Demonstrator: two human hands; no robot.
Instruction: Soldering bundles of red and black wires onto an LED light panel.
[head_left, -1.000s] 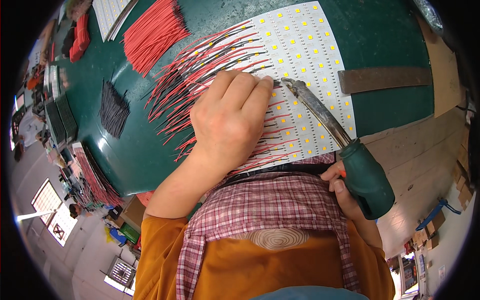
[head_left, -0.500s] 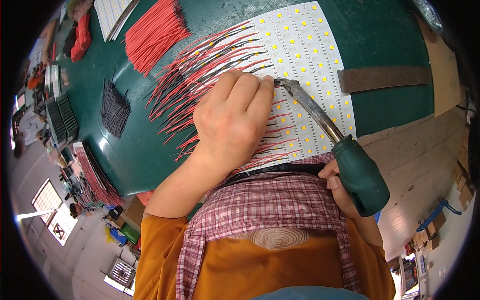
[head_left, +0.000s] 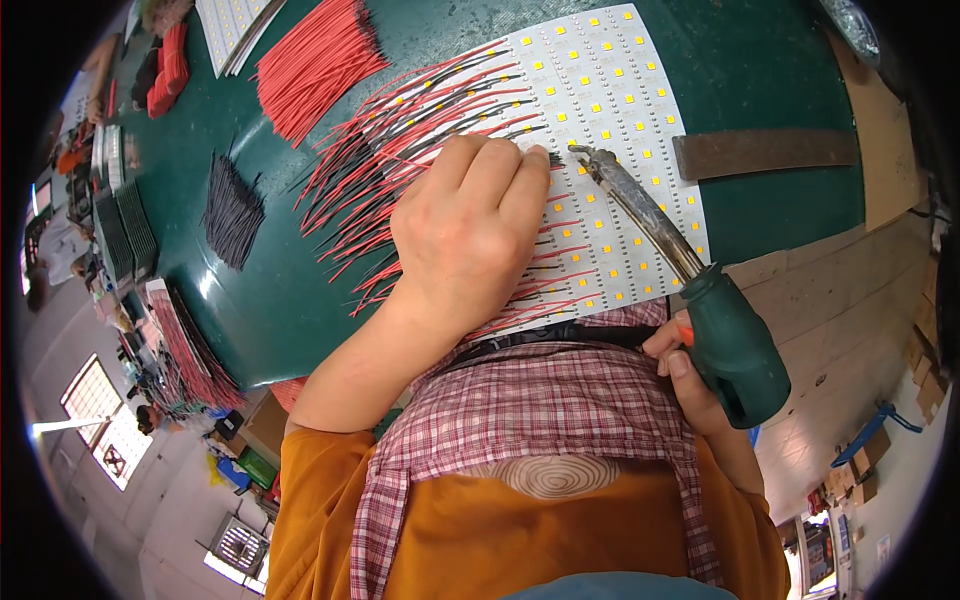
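My left hand (head_left: 465,235) is closed in a pinch over a white LED board (head_left: 640,215). A short black wire end (head_left: 557,159) shows at its fingertips, against the board; the rest of that wire is hidden. My right hand (head_left: 690,380), partly covered, is wrapped round the green handle of a soldering iron (head_left: 655,215). The iron's dark tip is over the board, just right of my left fingertips and apart from them. Rows of red and black wires (head_left: 350,195) fan out leftward from the board, which carries several yellow LEDs.
On the green table (head_left: 300,340) lie a bundle of red wires (head_left: 315,70) and a smaller bundle of black wires (head_left: 233,215). A flat brown metal bar (head_left: 765,157) lies at the board's right edge. More white boards (head_left: 232,30) are stacked at the far left.
The soldering iron's tip has lifted away from my left fingertips, to the right and slightly up. Its handle has shifted right with my right hand. My left hand has barely moved.
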